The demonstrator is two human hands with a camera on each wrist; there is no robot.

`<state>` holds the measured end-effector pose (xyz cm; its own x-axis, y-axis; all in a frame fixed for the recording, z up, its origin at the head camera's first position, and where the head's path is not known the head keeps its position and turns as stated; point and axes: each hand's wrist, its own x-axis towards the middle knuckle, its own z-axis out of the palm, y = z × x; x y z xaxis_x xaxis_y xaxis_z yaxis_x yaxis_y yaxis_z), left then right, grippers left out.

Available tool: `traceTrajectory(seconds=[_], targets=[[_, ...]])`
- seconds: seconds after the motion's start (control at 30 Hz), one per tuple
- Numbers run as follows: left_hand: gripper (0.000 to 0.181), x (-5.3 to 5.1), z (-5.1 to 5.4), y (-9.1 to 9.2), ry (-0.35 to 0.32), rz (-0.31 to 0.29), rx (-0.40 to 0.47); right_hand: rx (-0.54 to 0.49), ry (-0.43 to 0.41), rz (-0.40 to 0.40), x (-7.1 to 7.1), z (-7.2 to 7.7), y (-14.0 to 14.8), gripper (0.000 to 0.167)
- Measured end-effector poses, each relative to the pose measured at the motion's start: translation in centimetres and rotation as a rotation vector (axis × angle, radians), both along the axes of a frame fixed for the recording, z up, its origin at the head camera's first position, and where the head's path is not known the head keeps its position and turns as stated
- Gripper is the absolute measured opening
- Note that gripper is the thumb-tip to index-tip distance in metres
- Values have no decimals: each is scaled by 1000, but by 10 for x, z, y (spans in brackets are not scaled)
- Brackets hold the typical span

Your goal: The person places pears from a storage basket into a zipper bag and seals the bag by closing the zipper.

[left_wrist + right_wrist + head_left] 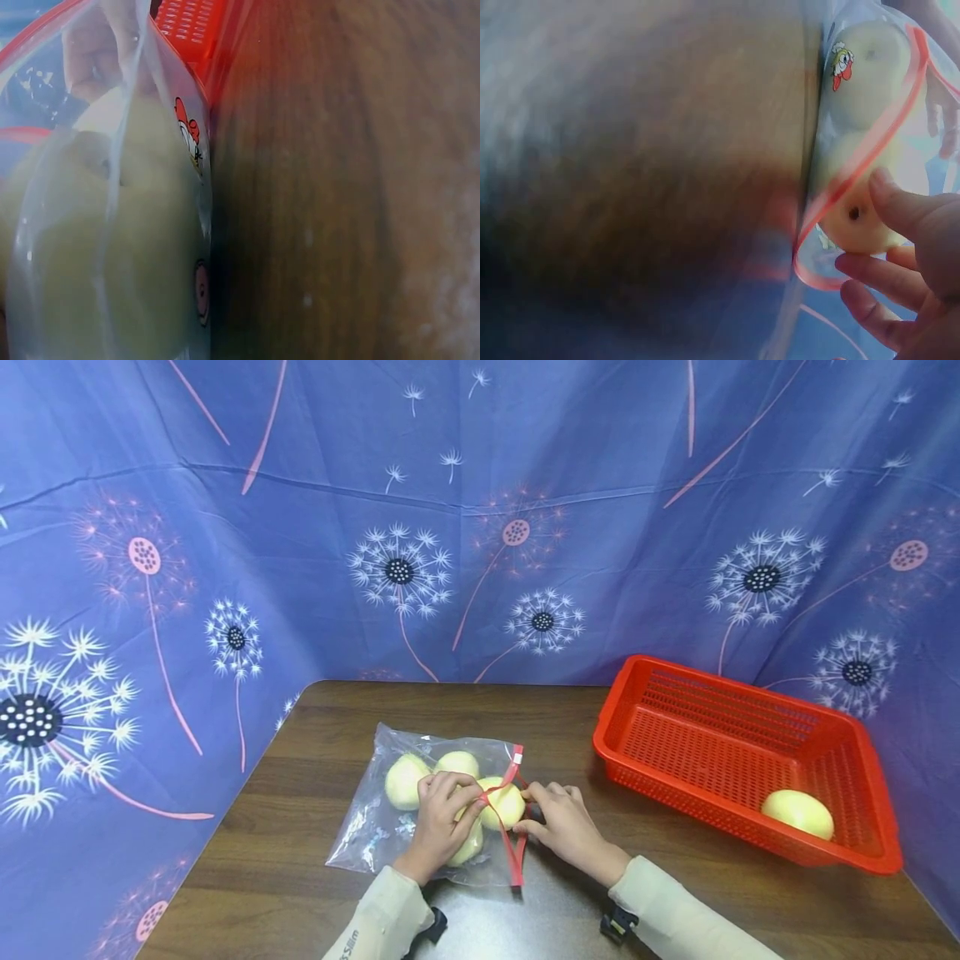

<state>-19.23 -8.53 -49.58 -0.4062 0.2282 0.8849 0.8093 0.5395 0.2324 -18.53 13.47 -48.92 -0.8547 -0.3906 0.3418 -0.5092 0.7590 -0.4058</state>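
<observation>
Transfer, I judge, part-complete: four fruits [406, 782] visible in the unsealed bag [360, 845], one pale fruit [798, 814] in the basket [697, 807]; my left hand [441, 818] pinches the red rim [514, 860], my right hand [566, 828] grips the mouth-end fruit [512, 803]

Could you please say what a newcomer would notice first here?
Probably the red rectangular plastic basket at right on the brown wooden table, holding one rounded pale yellow fruit by its near wall. Next, the clear plastic bag of similar fruits left of the basket, and the blue dandelion print cloth hanging behind.
</observation>
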Motion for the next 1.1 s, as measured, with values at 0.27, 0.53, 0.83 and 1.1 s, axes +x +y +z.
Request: traceTrajectory(seconds=[0.27, 0.53, 0.83, 1.1], targets=[[32, 0, 1, 0, 15, 13, -3, 6, 17, 33, 3, 0, -10, 24], [32, 0, -3, 0, 24, 15, -1, 65, -74, 93, 4, 1, -12, 30], [33, 0, -1, -1, 17, 19, -5, 110, -111, 154, 2, 2, -4, 40], [32, 1, -1, 0, 3, 20, -3, 119, -126, 198, 0, 9, 7, 45]])
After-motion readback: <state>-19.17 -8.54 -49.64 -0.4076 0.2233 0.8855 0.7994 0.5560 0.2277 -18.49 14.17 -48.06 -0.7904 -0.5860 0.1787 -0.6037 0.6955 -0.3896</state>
